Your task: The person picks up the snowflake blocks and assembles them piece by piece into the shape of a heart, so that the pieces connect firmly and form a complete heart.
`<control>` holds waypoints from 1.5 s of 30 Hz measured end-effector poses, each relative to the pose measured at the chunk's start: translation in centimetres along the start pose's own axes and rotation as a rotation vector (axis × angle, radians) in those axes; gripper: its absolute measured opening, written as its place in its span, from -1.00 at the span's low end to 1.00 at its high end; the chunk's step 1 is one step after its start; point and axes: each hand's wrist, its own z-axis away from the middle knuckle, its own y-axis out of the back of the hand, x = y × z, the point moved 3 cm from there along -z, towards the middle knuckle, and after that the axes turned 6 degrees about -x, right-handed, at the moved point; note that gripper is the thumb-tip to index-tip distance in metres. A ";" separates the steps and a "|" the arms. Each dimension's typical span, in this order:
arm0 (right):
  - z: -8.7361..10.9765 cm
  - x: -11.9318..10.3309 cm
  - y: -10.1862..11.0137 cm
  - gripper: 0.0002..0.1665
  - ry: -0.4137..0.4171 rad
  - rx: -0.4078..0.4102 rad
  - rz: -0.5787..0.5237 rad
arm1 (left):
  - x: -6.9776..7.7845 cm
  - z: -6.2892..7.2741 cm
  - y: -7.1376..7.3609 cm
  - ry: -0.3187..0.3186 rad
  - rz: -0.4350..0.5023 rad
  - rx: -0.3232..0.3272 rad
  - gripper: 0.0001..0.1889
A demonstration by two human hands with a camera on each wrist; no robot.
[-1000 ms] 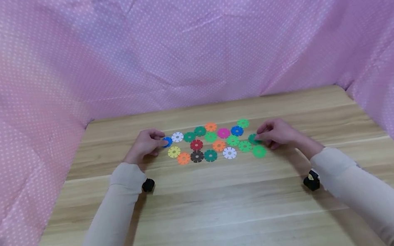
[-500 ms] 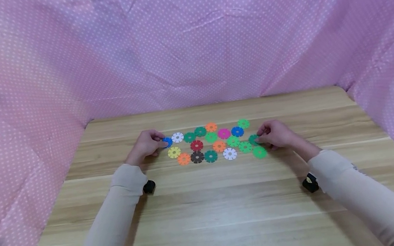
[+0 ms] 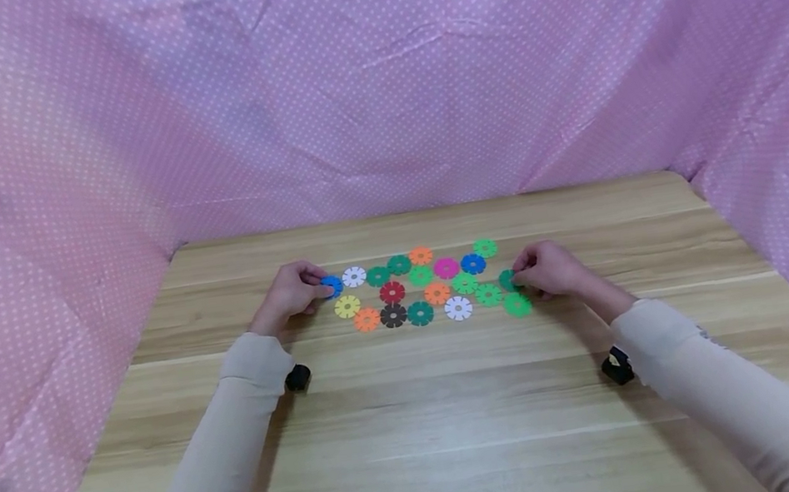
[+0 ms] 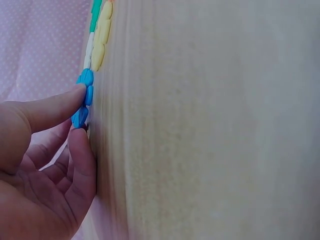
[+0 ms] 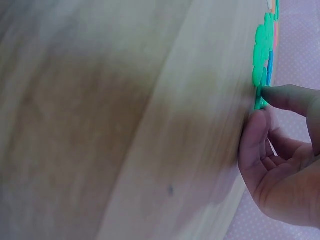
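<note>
At the left end of a group of flat slotted discs, my left hand (image 3: 292, 290) holds a blue slotted disc (image 3: 332, 286) between thumb and fingers. The left wrist view shows the thumb (image 4: 60, 107) on the blue disc's face, next to white and yellow discs. On the opposite end, my right hand (image 3: 551, 268) pinches a dark green slotted disc (image 3: 507, 280), partly covered by the fingertips. A light green disc (image 3: 518, 304) lies just in front of it. From the right wrist, the thumb (image 5: 290, 99) presses the dark green disc near the table surface.
Between the hands, several more discs lie flat, among them a white disc (image 3: 354, 277), a red disc (image 3: 392, 292), a black disc (image 3: 393, 316) and a pink disc (image 3: 446, 269). The wooden table (image 3: 418, 411) ends at a pink dotted cloth (image 3: 376, 114).
Both hands keep their hold on the same discs. The blue disc has shifted very slightly left, and the right wrist a little inward. The other discs keep their arrangement.
</note>
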 end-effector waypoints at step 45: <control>0.1 -0.3 0.0 -0.76 0.068 0.052 0.115 | -0.4 -0.1 0.1 -0.068 0.013 0.074 -0.72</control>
